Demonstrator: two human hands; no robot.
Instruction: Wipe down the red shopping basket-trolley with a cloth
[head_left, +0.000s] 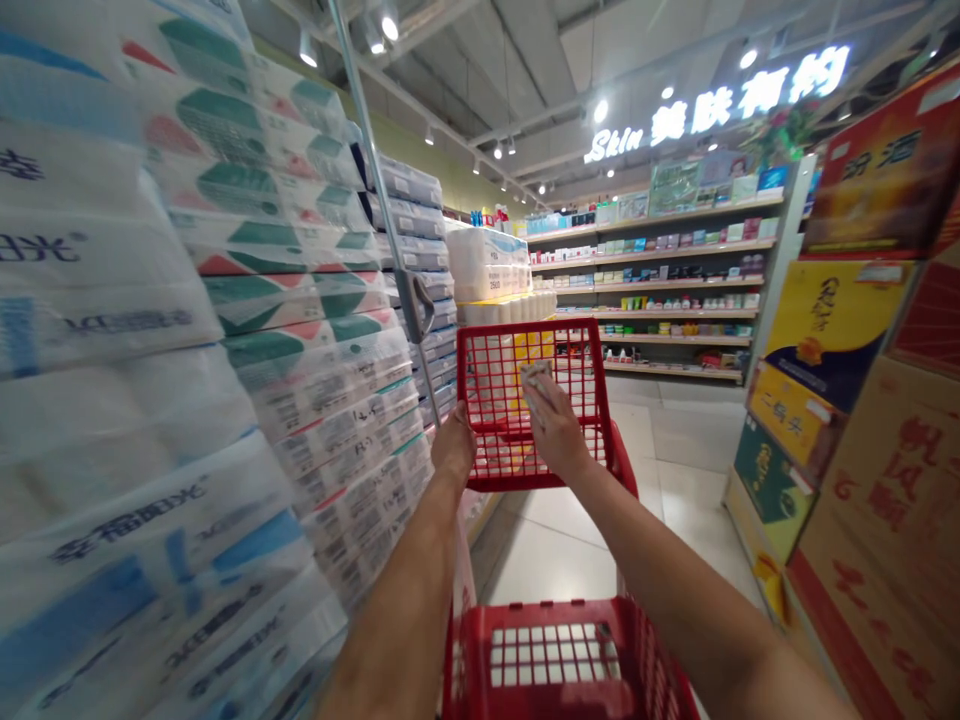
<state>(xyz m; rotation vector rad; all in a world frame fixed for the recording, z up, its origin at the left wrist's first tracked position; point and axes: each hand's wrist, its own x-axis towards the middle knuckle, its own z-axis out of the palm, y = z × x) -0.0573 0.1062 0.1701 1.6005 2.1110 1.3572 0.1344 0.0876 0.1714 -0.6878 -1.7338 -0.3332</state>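
Note:
In front of me is a red plastic shopping cart (540, 615), with its red grid panel (487, 375) raised at the far end. My left hand (454, 447) is closed around the panel's lower left edge. My right hand (556, 428) lies against the grid, fingers bent over a light, patterned cloth (535, 372) that touches the panel. Part of the cloth is hidden under the fingers. Below my forearms, the cart's near part shows a square-holed grid.
Tall stacks of wrapped tissue packs (262, 230) rise close on the left, beside a metal pole (375, 190). Stacked cartons (862, 480) line the right side. Shelves of small boxed goods (660, 270) stand at the back, beyond the tiled floor (675, 480).

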